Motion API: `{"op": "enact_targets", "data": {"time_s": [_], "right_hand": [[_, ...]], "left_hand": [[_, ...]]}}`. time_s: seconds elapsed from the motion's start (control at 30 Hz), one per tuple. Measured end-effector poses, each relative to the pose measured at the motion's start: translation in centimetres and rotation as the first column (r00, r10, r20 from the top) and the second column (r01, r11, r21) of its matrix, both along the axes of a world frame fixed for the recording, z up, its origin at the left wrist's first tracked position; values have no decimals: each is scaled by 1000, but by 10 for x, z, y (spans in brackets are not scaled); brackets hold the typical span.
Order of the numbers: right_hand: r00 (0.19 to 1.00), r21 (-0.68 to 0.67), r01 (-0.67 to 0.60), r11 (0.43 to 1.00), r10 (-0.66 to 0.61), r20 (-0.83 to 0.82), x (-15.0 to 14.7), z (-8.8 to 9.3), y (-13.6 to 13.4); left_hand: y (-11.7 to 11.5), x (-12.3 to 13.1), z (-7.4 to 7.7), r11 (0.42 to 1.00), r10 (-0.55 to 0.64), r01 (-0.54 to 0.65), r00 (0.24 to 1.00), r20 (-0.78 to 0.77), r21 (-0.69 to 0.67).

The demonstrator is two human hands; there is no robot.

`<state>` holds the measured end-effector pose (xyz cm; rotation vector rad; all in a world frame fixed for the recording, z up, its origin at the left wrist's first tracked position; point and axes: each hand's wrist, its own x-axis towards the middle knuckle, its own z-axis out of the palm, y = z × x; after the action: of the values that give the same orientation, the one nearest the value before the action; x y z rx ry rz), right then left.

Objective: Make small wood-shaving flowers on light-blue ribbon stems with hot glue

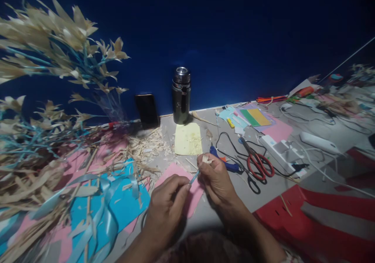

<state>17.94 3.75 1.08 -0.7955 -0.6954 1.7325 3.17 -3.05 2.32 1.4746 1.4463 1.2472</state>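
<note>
The blue stem (pixel 194 177), tipped with a pale flower (pixel 206 160), is held just below the centre of the frame. Its long axis runs diagonally, lower left to upper right, with the flower at the upper right end. The left hand (pixel 168 204) pinches the lower end between thumb and finger; the right hand (pixel 217 179) grips narrowly at the flower end. Below lies a pink sheet (pixel 193 204) on a grey table (pixel 243 194). A yellow sheet (pixel 184 138) carrying scraps lies above the hands, with a bottle (pixel 181 102) standing behind it. A glue gun (pixel 233 166) and scissors (pixel 252 156) lie right of centre. Dried flowers (pixel 79 26) fill the upper left. A dark blue wall (pixel 225 40) backs the table. Fingers cover both stem ends and part of the flower; its petals are hard to make out. A red object (pixel 281 210) is cut off at lower right.
</note>
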Motion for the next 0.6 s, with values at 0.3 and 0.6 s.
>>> {"op": "enact_targets", "data": {"time_s": [0.3, 0.6], "right_hand": [[936, -60, -341, 938, 334, -110, 16, -12, -6], [978, -97, -185, 978, 174, -113, 0, -4, -7]], "left_hand": [[5, -3, 5, 831, 88, 383, 626, 775, -403], [5, -4, 2, 844, 95, 346, 656, 749, -410]]}}
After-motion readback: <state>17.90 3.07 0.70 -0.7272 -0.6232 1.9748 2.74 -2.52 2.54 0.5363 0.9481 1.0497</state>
